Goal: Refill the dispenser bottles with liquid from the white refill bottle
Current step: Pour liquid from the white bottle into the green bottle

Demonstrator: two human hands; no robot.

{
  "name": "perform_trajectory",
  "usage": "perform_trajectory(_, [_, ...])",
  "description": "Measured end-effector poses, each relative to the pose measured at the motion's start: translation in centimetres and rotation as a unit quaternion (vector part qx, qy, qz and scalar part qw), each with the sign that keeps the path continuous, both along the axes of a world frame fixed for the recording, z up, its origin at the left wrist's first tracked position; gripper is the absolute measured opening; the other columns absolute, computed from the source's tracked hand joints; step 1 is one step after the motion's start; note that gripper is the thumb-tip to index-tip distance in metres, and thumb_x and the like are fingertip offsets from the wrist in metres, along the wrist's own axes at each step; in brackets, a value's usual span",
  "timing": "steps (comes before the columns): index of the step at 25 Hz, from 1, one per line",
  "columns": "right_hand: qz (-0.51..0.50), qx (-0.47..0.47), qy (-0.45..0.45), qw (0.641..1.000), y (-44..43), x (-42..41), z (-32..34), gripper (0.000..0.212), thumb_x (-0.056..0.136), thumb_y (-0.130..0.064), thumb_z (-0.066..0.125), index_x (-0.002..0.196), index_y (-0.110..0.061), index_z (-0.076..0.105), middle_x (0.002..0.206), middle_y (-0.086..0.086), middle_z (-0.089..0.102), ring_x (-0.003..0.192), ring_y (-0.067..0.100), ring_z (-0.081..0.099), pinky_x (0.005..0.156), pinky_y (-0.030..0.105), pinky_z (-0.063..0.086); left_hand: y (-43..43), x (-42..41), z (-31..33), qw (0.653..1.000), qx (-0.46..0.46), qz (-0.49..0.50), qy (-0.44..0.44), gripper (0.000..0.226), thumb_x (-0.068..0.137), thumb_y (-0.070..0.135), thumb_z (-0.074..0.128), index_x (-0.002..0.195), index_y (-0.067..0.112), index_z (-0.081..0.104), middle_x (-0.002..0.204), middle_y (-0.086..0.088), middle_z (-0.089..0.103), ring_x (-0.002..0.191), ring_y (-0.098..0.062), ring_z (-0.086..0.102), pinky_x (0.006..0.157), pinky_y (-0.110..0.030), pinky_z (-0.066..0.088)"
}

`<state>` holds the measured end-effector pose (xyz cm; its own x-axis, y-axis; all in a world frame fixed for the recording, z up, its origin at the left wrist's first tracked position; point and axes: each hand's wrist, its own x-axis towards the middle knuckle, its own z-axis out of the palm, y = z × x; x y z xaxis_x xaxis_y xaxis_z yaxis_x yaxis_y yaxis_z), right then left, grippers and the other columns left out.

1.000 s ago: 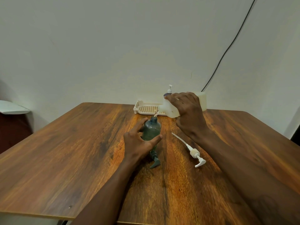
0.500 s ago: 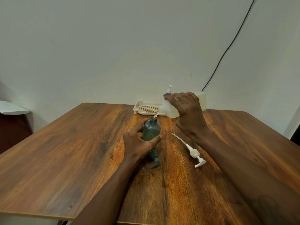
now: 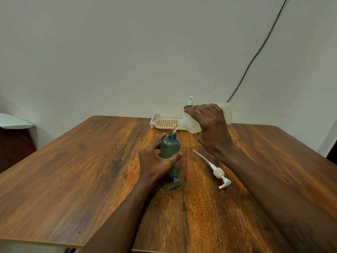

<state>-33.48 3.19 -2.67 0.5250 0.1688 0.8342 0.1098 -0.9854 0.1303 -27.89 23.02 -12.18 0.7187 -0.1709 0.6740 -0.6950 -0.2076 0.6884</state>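
My left hand (image 3: 156, 162) grips a dark green dispenser bottle (image 3: 170, 146) that stands upright and uncapped mid-table. My right hand (image 3: 212, 129) holds the white refill bottle (image 3: 189, 123) tipped on its side, spout down-left, and a thin stream falls into the green bottle's neck. The green pump head (image 3: 174, 182) lies on the table just in front of the green bottle. A white pump head with its long tube (image 3: 217, 171) lies to the right. Another dispenser bottle with a white pump (image 3: 190, 103) stands behind the refill bottle, mostly hidden.
A cream perforated tray (image 3: 165, 122) sits at the table's far edge by the wall. The wooden table (image 3: 73, 170) spreads wide to the left and right. A black cable (image 3: 255, 55) runs down the wall. A white object (image 3: 12, 121) pokes in at the left.
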Motion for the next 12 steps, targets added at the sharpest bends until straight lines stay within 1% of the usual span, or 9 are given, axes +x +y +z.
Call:
perform_trajectory(3, [0.000,-0.007,-0.004,1.000,0.04,-0.02,0.04,0.086,0.059,0.003,0.088,0.138,-0.015,0.057,0.127,0.016,0.067,0.120,0.037,0.061,0.111,0.055,0.037,0.05,-0.05,0.03,1.000,0.002,0.005,0.000,0.090,0.066,0.060,0.090,0.143,0.031,0.055,0.132,0.005,0.068,0.112,-0.005,0.065,0.082,-0.025,0.062])
perform_trajectory(6, [-0.002,-0.013,-0.006,1.000,-0.01,-0.01,0.03,0.088,0.058,0.003,0.088,0.137,-0.017,0.056,0.127,0.015,0.067,0.120,0.036,0.060,0.111,0.053,0.037,0.11,-0.17,0.18,1.000,0.004,0.012,-0.005,0.089,0.066,0.058,0.091,0.143,0.029,0.056,0.130,0.005,0.069,0.109,-0.001,0.064,0.081,-0.022,0.062])
perform_trajectory(12, [0.003,-0.009,-0.008,1.000,0.01,-0.06,-0.08,0.085,0.059,0.002,0.089,0.137,-0.015,0.057,0.126,0.017,0.067,0.119,0.038,0.061,0.111,0.055,0.037,0.12,-0.33,0.31,1.000,0.003,0.010,-0.005,0.089,0.066,0.055,0.092,0.142,0.027,0.057,0.131,0.005,0.069,0.109,-0.002,0.064,0.080,-0.020,0.061])
